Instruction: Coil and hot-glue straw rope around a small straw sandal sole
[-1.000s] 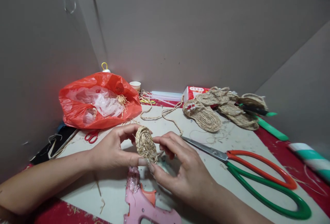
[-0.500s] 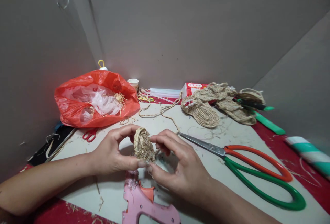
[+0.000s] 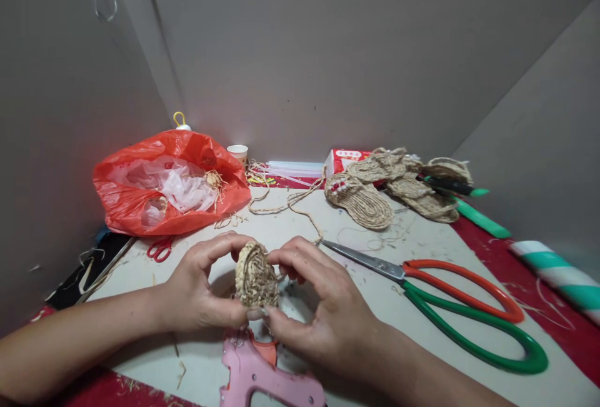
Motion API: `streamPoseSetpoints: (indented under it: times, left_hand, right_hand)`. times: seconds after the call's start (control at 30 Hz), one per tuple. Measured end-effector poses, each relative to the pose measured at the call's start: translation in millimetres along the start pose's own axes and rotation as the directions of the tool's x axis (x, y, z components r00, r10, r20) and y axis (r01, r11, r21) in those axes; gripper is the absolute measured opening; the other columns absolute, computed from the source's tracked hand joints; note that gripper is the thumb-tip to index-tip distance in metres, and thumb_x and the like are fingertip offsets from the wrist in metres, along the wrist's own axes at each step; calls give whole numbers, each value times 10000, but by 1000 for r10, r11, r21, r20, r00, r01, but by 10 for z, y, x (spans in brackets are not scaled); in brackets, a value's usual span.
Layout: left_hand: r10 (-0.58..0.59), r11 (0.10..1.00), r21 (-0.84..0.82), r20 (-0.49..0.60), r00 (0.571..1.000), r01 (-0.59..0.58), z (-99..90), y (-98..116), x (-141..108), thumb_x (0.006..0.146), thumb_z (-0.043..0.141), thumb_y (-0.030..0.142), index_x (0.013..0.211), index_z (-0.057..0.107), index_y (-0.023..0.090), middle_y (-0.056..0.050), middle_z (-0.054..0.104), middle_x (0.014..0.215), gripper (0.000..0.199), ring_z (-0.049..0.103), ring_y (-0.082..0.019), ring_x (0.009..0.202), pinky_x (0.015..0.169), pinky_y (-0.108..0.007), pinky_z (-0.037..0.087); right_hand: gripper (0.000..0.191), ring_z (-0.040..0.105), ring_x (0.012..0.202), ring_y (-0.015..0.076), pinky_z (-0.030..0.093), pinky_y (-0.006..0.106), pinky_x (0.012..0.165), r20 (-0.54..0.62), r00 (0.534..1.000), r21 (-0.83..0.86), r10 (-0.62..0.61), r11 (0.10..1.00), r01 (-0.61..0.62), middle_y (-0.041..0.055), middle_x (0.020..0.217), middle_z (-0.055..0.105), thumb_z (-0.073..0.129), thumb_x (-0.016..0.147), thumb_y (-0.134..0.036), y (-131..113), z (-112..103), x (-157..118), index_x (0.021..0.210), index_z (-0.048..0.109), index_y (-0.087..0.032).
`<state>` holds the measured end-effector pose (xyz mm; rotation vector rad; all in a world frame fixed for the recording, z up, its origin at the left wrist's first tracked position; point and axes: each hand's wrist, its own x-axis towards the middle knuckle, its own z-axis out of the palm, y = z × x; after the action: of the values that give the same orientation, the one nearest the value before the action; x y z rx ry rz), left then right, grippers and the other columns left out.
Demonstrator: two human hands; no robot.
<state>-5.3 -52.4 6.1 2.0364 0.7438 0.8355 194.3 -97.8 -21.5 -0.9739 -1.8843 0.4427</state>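
Observation:
Between my two hands is a small coiled piece of braided straw (image 3: 257, 277), held on edge above the board. My left hand (image 3: 206, 285) grips its left side, fingers over the top and thumb underneath. On the other side my right hand (image 3: 323, 297) pinches the coil's right edge, with fingertips at the upper edge and thumb near the bottom. A pink glue gun (image 3: 269, 372) lies just below, its nozzle end hidden behind my hands. To the right rest large scissors (image 3: 398, 272) with one orange and one green handle.
A red plastic bag (image 3: 135, 219) with white plastic and straw stands back left, small red scissors (image 3: 160, 249) before it. Braided straw cord pieces (image 3: 365, 204) lie by a red-and-white box (image 3: 340, 160). Behind are a paper cup (image 3: 238, 154) and glue sticks (image 3: 295, 166). Grey walls enclose the table.
The straw coil has turned slightly, showing more of its coiled face toward me. Both hands keep their hold. The whole view has shifted a little.

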Motion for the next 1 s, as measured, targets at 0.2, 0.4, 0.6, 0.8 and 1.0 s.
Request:
streamPoseSetpoints:
  times: [0.2, 0.4, 0.6, 0.8, 1.0]
  left_hand:
    - [23, 999, 35, -25, 999, -22, 5, -37, -18, 622, 834, 358, 1059, 609, 177, -37, 628, 880, 523, 581, -190, 796, 762, -309, 507]
    - [251, 959, 129, 23, 968, -252, 19, -97, -16, 631, 821, 230, 1108, 594, 202, -47, 633, 922, 530, 594, -186, 797, 736, -300, 496]
    - [263, 943, 199, 53, 963, -269, 22, -39, 6, 678, 810, 267, 1141, 584, 212, -64, 639, 965, 519, 596, -206, 853, 775, -322, 495]
    - [221, 970, 98, 19, 975, -221, 8, -47, -30, 675, 794, 514, 1372, 458, 263, -87, 590, 1131, 814, 560, -240, 994, 901, -368, 473]
    - [85, 989, -99, -240, 967, -112, 52, -87, -46, 935, 548, 269, 1239, 552, 227, -16, 559, 884, 307, 541, -135, 814, 774, -266, 469]
  right_hand:
    - [333, 547, 770, 189, 461, 322, 665, 40, 999, 8, 28, 1000, -29, 40, 861, 569, 639, 693, -138, -18, -3, 13, 1022, 592, -155]
    - [280, 541, 745, 190, 449, 322, 645, 32, 999, -17, -1, 1000, 2, 39, 834, 572, 645, 695, -131, 20, 16, -8, 972, 613, -155]
    - [240, 532, 721, 179, 438, 302, 633, -8, 1000, 2, -25, 1000, 25, 30, 797, 566, 627, 683, -105, 47, 45, -15, 917, 614, -156]
    - [289, 507, 667, 150, 433, 265, 607, -26, 995, 148, 94, 985, -89, -7, 751, 538, 607, 635, -80, 30, -57, 51, 899, 641, -193]
    - [337, 632, 735, 212, 522, 366, 746, 293, 862, 665, 414, 559, -495, 30, 809, 657, 795, 655, -411, 105, -135, 32, 901, 665, -221]
